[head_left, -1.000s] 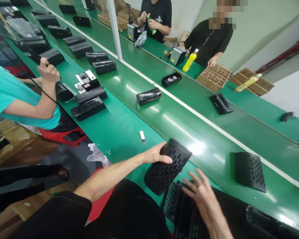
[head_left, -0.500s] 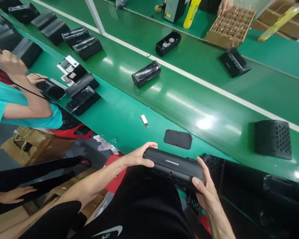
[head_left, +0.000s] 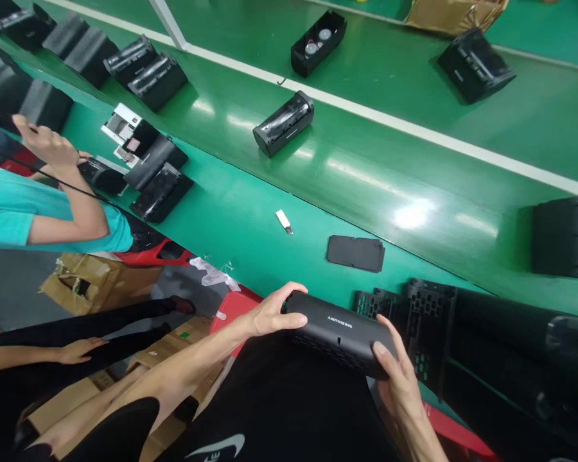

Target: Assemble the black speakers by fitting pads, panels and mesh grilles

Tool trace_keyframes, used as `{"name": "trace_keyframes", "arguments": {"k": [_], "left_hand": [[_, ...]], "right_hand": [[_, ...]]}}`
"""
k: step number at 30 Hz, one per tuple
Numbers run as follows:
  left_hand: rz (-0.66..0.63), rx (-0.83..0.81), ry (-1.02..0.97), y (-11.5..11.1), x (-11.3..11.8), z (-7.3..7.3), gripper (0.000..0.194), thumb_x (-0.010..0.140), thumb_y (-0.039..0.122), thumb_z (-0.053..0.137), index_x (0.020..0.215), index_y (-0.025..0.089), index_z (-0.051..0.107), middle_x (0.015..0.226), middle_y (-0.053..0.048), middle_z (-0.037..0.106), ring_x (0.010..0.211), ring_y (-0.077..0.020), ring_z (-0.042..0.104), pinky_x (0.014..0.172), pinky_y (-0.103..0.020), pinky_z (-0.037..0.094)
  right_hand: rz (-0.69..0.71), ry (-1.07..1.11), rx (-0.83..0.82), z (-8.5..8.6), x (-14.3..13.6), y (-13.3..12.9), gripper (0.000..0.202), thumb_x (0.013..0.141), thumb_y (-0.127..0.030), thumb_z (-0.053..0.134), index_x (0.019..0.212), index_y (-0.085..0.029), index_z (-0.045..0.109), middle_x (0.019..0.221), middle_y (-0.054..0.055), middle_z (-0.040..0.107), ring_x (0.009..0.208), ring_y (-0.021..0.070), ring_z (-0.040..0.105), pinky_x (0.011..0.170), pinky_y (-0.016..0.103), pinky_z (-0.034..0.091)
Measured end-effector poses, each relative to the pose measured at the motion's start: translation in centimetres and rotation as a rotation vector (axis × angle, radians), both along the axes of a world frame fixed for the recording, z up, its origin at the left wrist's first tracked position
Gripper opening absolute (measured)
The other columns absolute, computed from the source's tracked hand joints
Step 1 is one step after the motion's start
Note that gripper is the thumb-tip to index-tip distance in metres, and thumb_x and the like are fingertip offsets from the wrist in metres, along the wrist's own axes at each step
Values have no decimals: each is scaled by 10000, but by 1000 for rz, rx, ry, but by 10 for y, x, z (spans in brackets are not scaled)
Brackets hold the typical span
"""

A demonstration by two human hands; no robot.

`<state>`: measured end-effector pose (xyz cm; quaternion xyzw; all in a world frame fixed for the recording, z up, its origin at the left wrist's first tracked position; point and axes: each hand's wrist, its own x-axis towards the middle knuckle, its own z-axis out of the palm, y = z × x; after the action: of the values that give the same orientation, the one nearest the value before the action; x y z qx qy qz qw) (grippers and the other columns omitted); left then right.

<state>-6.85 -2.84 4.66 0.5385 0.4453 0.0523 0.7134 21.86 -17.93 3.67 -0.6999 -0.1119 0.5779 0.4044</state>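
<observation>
- The left hand [head_left: 282, 312] was curled around the left end of the black case [head_left: 334, 330], the right hand [head_left: 399, 362] around its right end.
- The case was at the green tabletop's [head_left: 250, 237] near side.
- Even, light pressure from both ends seemed best for steadiness.

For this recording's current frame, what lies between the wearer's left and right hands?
In the head view, a black casing marked MERKURY spans the gap, held at one end by the left hand and at the other by the right hand.
</observation>
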Motion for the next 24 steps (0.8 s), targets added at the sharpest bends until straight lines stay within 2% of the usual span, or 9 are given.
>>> {"name": "trace_keyframes", "arguments": {"k": [3,5,7,11,13,16,18,20,24], "left_hand": [[-28,-44,-49,5,-2,-3,832,842,650,727,1518,274,422,1524,-114,505,1345,-357,509,1124,-463,404],[-11,-69,-66,4,-2,-6,905,807,649,762,1540,276,385,1437,-107,549,1259,-338,552,1066,-446,437],[36,-77,-46,2,1,-10,836,799,645,760,1479,273,444,1306,-74,599,1159,-308,577,1004,-421,456],[167,-153,102,2,13,-22,607,819,642,698,1278,261,588,1132,-28,642,1113,-290,572,992,-417,448],[192,-251,169,7,17,-26,569,844,675,668,1232,261,625,1128,-33,658,1150,-298,568,1017,-434,442],[254,-382,62,15,15,-29,700,837,688,716,1397,298,562,1282,-56,643,1235,-297,571,1050,-427,448],[312,-369,-34,20,10,-30,817,805,651,775,1489,312,484,1352,-63,615,1249,-285,583,1062,-412,457],[321,-289,-54,26,6,-32,819,790,642,785,1475,295,500,1350,-59,615,1238,-287,591,1078,-422,461],[266,-129,-9,62,4,-46,752,807,689,745,1414,274,584,1342,-59,649,1272,-325,576,1127,-468,442]], "right_hand": [[-2,118,-89,1,4,6,956,749,-643,852,1585,-361,484,1438,82,672,1306,360,649,1125,525,487],[59,86,-74,4,8,9,1028,698,-626,900,1596,-368,471,1470,79,654,1352,357,616,1165,516,446],[97,30,-45,4,8,11,1043,662,-598,934,1576,-345,499,1465,85,659,1366,360,602,1179,505,428],[-28,97,-150,-11,3,25,919,653,-621,924,1433,-251,609,1180,99,784,1127,372,734,1009,509,572],[-29,164,-242,-22,4,37,828,660,-631,919,1327,-209,669,1072,105,800,1061,373,754,947,506,604],[21,199,-309,-31,12,50,773,707,-667,885,1298,-208,694,1096,119,796,1095,362,746,982,509,588],[58,186,-269,-33,15,52,813,709,-645,900,1382,-260,654,1203,107,776,1153,342,728,1039,509,554],[113,147,-171,-32,13,49,889,657,-565,962,1434,-310,613,1304,86,741,1196,326,706,1086,508,517],[81,87,-8,-40,2,61,853,653,-533,966,1393,-291,617,1233,86,753,1112,317,723,1052,511,531]]}}
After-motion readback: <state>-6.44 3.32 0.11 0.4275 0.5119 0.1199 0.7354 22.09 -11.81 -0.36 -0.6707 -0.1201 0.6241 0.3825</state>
